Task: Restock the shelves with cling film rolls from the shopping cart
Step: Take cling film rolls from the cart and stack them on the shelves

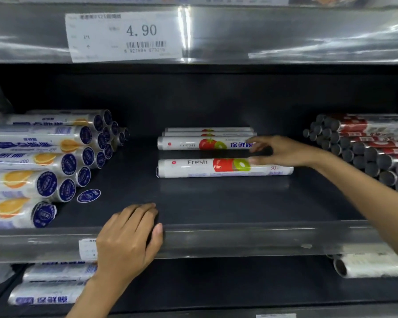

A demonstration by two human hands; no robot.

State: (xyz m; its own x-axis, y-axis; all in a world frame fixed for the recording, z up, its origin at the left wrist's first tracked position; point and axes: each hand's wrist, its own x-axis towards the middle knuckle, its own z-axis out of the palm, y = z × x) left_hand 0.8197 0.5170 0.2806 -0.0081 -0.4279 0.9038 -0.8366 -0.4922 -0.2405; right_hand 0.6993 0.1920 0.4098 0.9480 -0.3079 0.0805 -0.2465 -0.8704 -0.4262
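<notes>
Several white cling film rolls with a tomato and kiwi print lie crosswise on the dark shelf. The nearest roll lies apart in front; a second roll and two more lie behind it. My right hand reaches in from the right, its fingers spread loosely between the right ends of the two front rolls, touching them. My left hand rests over the shelf's front rail, fingers curled over the edge. The shopping cart is out of view.
A stack of orange-print rolls with blue end caps fills the shelf's left side. Red rolls with dark ends are stacked at the right. A price tag reading 4.90 hangs above. More rolls lie on the lower shelf.
</notes>
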